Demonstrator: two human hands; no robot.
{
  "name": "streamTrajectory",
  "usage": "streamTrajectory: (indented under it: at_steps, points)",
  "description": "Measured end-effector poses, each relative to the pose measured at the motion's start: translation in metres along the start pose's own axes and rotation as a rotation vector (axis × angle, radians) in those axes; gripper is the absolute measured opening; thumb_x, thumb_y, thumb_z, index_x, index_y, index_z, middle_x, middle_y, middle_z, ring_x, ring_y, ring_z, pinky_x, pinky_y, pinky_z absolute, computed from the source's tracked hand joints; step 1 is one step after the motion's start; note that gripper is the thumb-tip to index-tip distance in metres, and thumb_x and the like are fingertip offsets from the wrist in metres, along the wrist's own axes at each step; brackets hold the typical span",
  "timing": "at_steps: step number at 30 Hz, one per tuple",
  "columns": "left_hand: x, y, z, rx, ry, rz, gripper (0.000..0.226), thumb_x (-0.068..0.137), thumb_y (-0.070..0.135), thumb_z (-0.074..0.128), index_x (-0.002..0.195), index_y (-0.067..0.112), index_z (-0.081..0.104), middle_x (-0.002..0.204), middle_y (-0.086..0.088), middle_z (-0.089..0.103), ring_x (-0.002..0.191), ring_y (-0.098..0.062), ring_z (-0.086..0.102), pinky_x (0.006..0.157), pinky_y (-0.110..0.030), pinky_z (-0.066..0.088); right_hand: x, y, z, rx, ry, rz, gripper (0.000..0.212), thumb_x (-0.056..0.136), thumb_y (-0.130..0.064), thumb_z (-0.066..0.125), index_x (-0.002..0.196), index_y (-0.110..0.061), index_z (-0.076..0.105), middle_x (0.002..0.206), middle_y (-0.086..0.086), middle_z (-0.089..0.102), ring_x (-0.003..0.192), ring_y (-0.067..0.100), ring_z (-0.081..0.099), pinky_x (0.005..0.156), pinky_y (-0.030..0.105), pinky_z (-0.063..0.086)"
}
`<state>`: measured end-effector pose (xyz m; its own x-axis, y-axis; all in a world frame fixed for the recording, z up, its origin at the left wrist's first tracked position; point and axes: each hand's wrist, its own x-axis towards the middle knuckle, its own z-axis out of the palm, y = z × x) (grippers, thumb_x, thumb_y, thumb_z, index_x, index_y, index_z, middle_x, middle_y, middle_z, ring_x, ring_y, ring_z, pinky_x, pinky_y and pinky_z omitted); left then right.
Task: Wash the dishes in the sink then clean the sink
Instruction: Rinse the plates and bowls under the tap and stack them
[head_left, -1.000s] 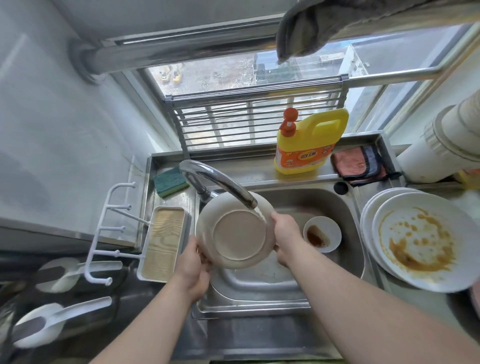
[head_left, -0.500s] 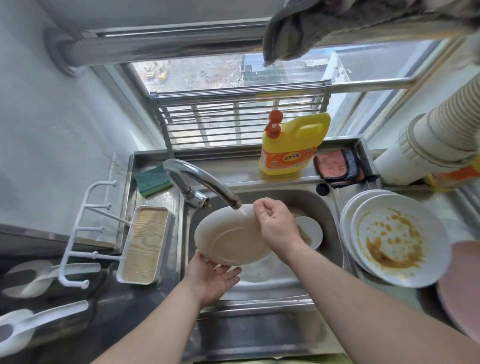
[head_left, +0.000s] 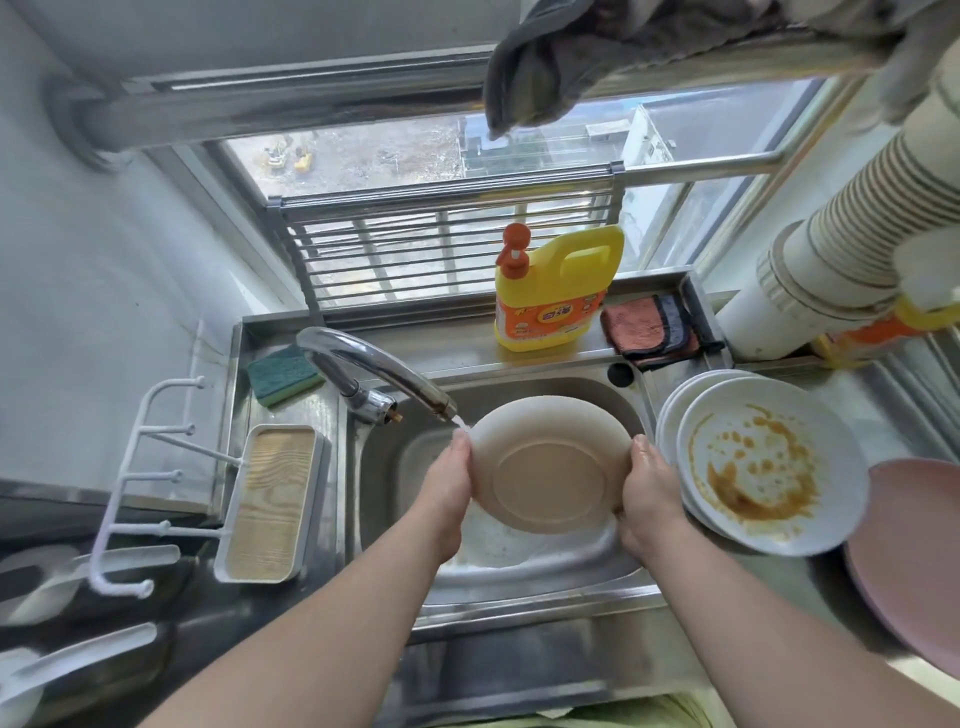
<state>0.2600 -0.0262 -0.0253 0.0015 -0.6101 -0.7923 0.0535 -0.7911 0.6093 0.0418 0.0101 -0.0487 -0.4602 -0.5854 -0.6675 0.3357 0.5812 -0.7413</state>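
Head view: left hand and right hand grip a plate over the sink, rinsing under the tap. Next, the dirty plates need washing.

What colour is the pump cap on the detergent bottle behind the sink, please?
Orange, on a yellow detergent bottle with an orange label; the pump cap shows best in the head view.

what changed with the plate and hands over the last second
The right hand moved from the beige plate's top edge to grip its right rim. The left hand shifted from beneath to the left rim. Water from the faucet still runs; the stained plate stayed put.
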Motion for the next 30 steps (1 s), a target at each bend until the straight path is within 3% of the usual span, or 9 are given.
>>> streamTrajectory:
  at_steps: [4, 8, 11, 15, 18, 20, 24, 27, 30]
  points:
    - [-0.006, 0.016, 0.006, 0.054, 0.018, 0.187, 0.043, 0.11, 0.052, 0.044, 0.115, 0.017, 0.07, 0.106, 0.003, 0.075, 0.093, -0.013, 0.066, 0.082, -0.029, 0.05, 0.0, 0.004, -0.002, 0.194, -0.022, 0.264, 0.037, 0.111, -0.05, 0.032, 0.12, -0.032, 0.063, 0.118, -0.001, 0.07, 0.103, 0.024, 0.065, 0.077, 0.04, 0.055]
    - [-0.007, 0.03, -0.007, 0.044, 0.063, 0.292, 0.025, 0.109, 0.032, 0.055, 0.104, 0.021, 0.077, 0.094, 0.003, 0.078, 0.087, -0.016, 0.068, 0.079, -0.033, 0.056, -0.001, 0.007, 0.014, 0.281, -0.061, 0.44, 0.039, 0.108, -0.056, 0.036, 0.132, -0.032, 0.056, 0.118, 0.005, 0.068, 0.104, 0.033, 0.065, 0.08, 0.055, 0.058]
    - [-0.009, 0.043, -0.03, -0.012, 0.06, 0.318, 0.02, 0.105, 0.023, 0.063, 0.101, 0.024, 0.083, 0.101, -0.002, 0.08, 0.091, -0.019, 0.07, 0.086, -0.038, 0.056, -0.001, 0.011, 0.037, 0.249, -0.131, 0.487, 0.042, 0.108, -0.055, 0.037, 0.136, -0.029, 0.055, 0.124, 0.006, 0.067, 0.105, 0.034, 0.065, 0.071, 0.054, 0.058]
    - [-0.013, 0.049, -0.068, -0.092, 0.189, 0.313, 0.015, 0.105, 0.023, 0.064, 0.109, 0.02, 0.078, 0.107, 0.0, 0.081, 0.095, -0.014, 0.072, 0.087, -0.034, 0.058, -0.006, 0.007, 0.085, 0.171, -0.222, 0.486, 0.038, 0.108, -0.052, 0.04, 0.127, -0.026, 0.061, 0.12, 0.009, 0.07, 0.106, 0.035, 0.066, 0.079, 0.055, 0.057]
    - [-0.019, 0.038, -0.097, -0.209, 0.264, 0.27, 0.015, 0.104, 0.025, 0.063, 0.111, 0.02, 0.075, 0.114, -0.003, 0.078, 0.104, -0.021, 0.071, 0.094, -0.042, 0.054, -0.013, 0.002, 0.12, 0.109, -0.268, 0.436, 0.034, 0.107, -0.051, 0.042, 0.121, -0.028, 0.062, 0.105, 0.005, 0.073, 0.088, 0.028, 0.069, 0.066, 0.041, 0.059]
    - [-0.022, 0.025, -0.113, -0.283, 0.298, 0.234, 0.032, 0.102, 0.035, 0.062, 0.123, 0.014, 0.072, 0.124, -0.011, 0.075, 0.119, -0.032, 0.069, 0.101, -0.05, 0.054, -0.02, -0.001, 0.141, 0.08, -0.292, 0.369, 0.029, 0.107, -0.048, 0.048, 0.121, -0.029, 0.064, 0.111, 0.004, 0.076, 0.093, 0.028, 0.072, 0.071, 0.039, 0.059]
    - [-0.031, -0.001, -0.123, -0.477, 0.355, 0.125, 0.04, 0.106, 0.044, 0.049, 0.124, 0.018, 0.074, 0.124, -0.005, 0.077, 0.116, -0.025, 0.07, 0.095, -0.042, 0.057, -0.032, -0.005, 0.165, 0.019, -0.352, 0.148, 0.018, 0.104, -0.037, 0.062, 0.111, -0.023, 0.069, 0.104, 0.004, 0.074, 0.085, 0.024, 0.065, 0.073, 0.036, 0.055]
    - [-0.03, -0.018, -0.115, -0.617, 0.278, -0.02, 0.038, 0.105, 0.046, 0.045, 0.12, 0.024, 0.072, 0.129, -0.008, 0.073, 0.117, -0.029, 0.066, 0.099, -0.044, 0.051, -0.035, -0.011, 0.159, -0.09, -0.386, -0.053, 0.015, 0.102, -0.033, 0.066, 0.101, -0.02, 0.072, 0.09, 0.0, 0.07, 0.081, 0.019, 0.061, 0.07, 0.032, 0.051]
    - [-0.029, -0.033, -0.097, -0.696, 0.122, -0.22, 0.064, 0.105, 0.064, 0.039, 0.135, 0.013, 0.064, 0.137, -0.016, 0.066, 0.127, -0.035, 0.059, 0.106, -0.045, 0.045, -0.03, -0.022, 0.137, -0.219, -0.359, -0.2, 0.016, 0.1, -0.036, 0.068, 0.098, -0.021, 0.073, 0.08, -0.008, 0.066, 0.076, 0.012, 0.058, 0.073, 0.031, 0.05]
